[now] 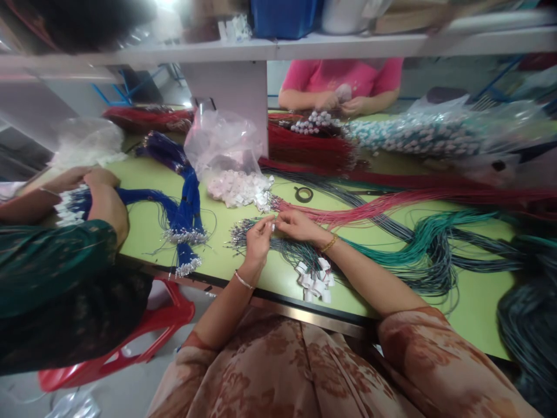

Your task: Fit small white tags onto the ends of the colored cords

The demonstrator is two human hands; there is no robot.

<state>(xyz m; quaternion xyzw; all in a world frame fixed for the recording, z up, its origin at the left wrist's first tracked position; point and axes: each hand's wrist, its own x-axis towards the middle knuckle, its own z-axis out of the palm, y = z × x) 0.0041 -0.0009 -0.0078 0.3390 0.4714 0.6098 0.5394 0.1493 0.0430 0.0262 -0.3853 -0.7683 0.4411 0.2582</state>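
Note:
My left hand [258, 237] pinches a small white connector [272, 226] between thumb and fingertips. Close against it, the fingers of my right hand [299, 226] are also pinched together; what they hold is too small to make out. Just beneath both hands spreads a bundle of dark green and grey wires [292, 248], its metal-tipped ends [240, 233] fanning out to the left. Below my right wrist lie several white connectors [314, 283] joined to wires. Behind my fingers, the pink-red wires [343, 210] end beside a heap of loose white connectors [238, 187].
Green wires [429, 232] run across the right side of the green tabletop [483, 284]. A black tape roll [303, 194] lies behind my hands. At left, a co-worker's hands [98, 180] are by blue wires [185, 200]. Another person [343, 87] sits opposite, under a shelf [287, 47].

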